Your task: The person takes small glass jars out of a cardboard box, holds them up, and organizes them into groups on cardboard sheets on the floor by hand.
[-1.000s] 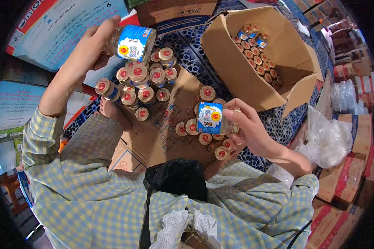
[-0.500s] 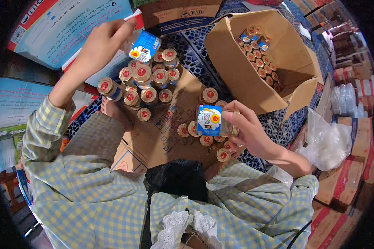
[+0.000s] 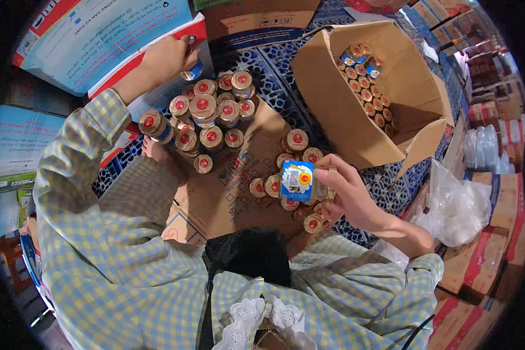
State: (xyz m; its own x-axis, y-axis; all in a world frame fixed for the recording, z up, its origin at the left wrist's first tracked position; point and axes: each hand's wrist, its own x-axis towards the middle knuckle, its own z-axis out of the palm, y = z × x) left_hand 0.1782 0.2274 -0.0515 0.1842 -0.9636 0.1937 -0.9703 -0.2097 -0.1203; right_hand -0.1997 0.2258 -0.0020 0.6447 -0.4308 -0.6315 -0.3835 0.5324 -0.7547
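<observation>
Nearest me, a black cloth [image 3: 251, 256] lies over the checked lap [image 3: 356, 265], and just past it a flat sheet of cardboard [image 3: 233, 204] is spread beneath some of the jars. My right hand [image 3: 356, 195] grasps a jar [image 3: 297, 181] held sideways above the right-hand group of jars [image 3: 297, 140], label toward the camera, the grip around its right end. Off to the right are a clear plastic bag [image 3: 458, 213] and stacked boxes [image 3: 478, 251]. Across the cardboard, the left-hand group of jars [image 3: 203, 111] is bunched closely, gold lids showing. Beyond, to the right, a tall carton [image 3: 332, 102] holds rows of jars [image 3: 367, 96], a few of them tipped. Far left, beside a printed carton [image 3: 111, 35], my left hand [image 3: 164, 57] is closed round a second jar [image 3: 193, 71], mostly hidden, only part of its blue label visible. I judge the step in hand to be handling jars singly, one per hand, neither set down yet. The next move calls for a firm hold and for keeping the left one clear of the bunched lids.
</observation>
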